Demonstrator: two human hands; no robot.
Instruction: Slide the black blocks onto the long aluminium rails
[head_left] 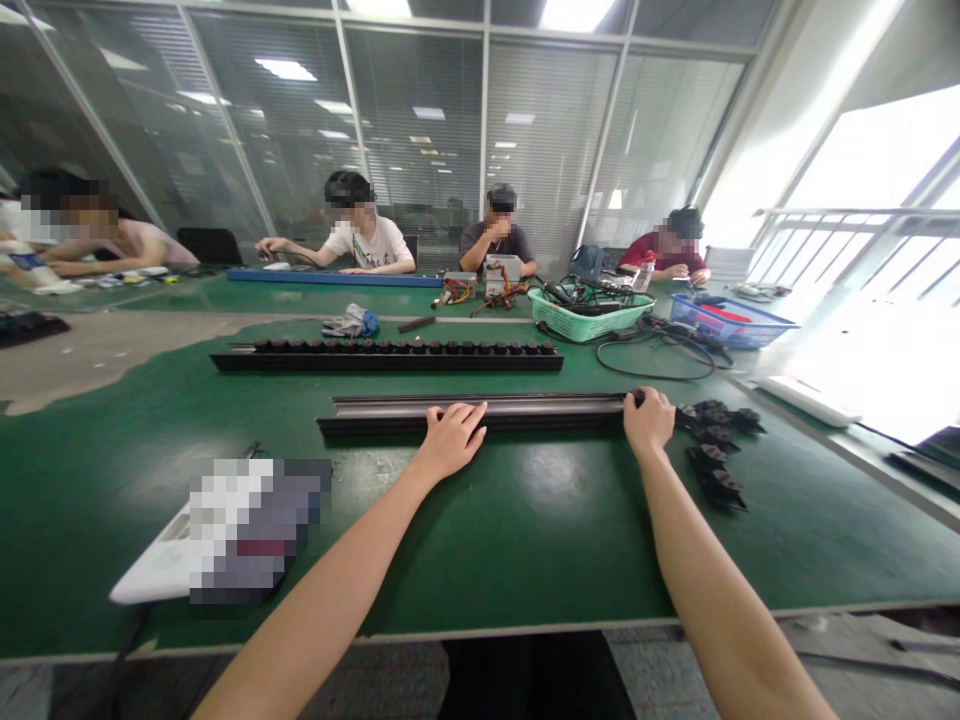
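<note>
A long black rail (547,424) with a greyish inner channel lies lengthwise on the green table. My left hand (452,438) holds it left of the middle, its fingers laid over the near edge. At the right end, my right hand (649,420) has curled fingers around a small black part (639,396), right at the channel; most of that part is hidden. Beside this hand lie several similar black parts (716,437) in short joined strips. Farther back is a second black rail (390,362), with a row of such parts along its top.
A white device beside a blurred dark item (259,535) is at the left. Behind the rails are grey-blue gloves (351,321), a green basket (585,325) of cables, a blue basket (739,325) and a loose black cable (660,376). Several people sit across the table.
</note>
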